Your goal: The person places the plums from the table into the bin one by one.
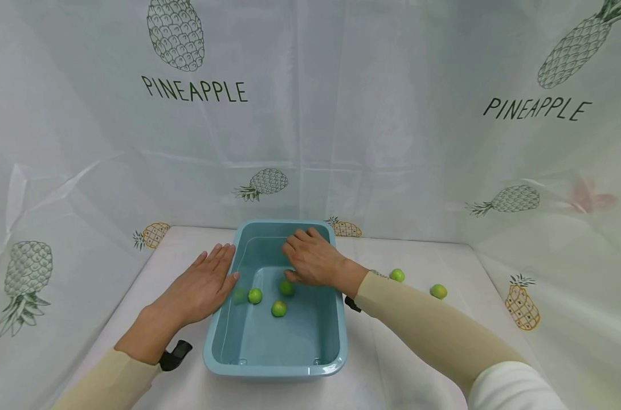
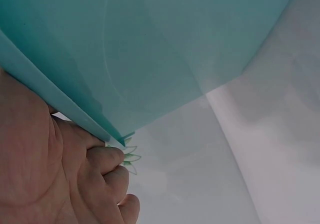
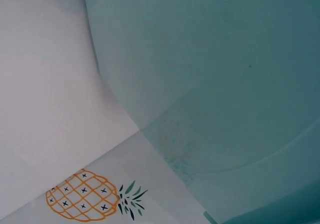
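A blue-green plastic basin (image 1: 274,341) stands on the table, with three small round green fruits like limes inside: one lime (image 1: 255,295) by the left wall, a yellower lime (image 1: 278,308) and a third lime (image 1: 286,287). My left hand (image 1: 200,287) lies along the basin's left rim with fingers straight; the left wrist view shows the palm side against the outer wall (image 2: 165,39). Over the far right part of the basin, my right hand (image 1: 313,259) has bent fingers, its thumb just above the third lime. Its palm is hidden, so I cannot tell whether it holds anything.
Two more limes, one lime (image 1: 397,275) and another lime (image 1: 438,291), lie on the white table (image 1: 392,353) right of the basin, beyond my right forearm. A pale curtain (image 1: 382,142) printed with pineapples hangs behind the table and along both sides.
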{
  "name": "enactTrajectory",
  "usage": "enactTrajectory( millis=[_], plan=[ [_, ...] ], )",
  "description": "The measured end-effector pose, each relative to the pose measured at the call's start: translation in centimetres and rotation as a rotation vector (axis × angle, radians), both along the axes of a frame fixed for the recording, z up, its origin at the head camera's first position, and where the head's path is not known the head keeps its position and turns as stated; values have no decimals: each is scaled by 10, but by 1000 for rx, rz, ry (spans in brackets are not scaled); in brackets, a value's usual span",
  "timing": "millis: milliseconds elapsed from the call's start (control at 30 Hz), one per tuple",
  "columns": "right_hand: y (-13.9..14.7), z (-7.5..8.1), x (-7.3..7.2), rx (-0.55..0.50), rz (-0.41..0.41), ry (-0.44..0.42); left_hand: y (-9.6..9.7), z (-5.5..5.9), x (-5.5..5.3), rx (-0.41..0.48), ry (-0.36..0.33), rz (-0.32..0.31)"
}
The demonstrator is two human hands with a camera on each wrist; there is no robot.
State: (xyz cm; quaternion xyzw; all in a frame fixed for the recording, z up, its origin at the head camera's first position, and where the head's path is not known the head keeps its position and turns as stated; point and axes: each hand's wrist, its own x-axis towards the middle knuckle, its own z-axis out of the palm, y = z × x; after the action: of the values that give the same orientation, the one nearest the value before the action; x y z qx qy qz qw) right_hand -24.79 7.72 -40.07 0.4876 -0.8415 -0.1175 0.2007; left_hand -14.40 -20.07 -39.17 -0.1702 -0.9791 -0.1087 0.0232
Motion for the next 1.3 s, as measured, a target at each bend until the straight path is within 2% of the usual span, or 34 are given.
enactTrajectory(
  millis=[333,533,733,900,1133,1300],
  plan=[
    [0,-1,0,-17,-19,-12,-1,-2,0,8,-10,2],
    [14,8,3,-103,13,54,0,-2,0,21,-14,1],
    [54,23,-3,-190,19,121,-1,-2,0,25,-29,1],
    [96,28,-7,-219,-66,106,-1,-1,1,35,-37,6],
    [149,15,1,-178,-207,7,0,-1,1,37,-43,7],
    [184,-2,4,-168,-245,20,-1,-1,0,31,-47,8]
  ],
)
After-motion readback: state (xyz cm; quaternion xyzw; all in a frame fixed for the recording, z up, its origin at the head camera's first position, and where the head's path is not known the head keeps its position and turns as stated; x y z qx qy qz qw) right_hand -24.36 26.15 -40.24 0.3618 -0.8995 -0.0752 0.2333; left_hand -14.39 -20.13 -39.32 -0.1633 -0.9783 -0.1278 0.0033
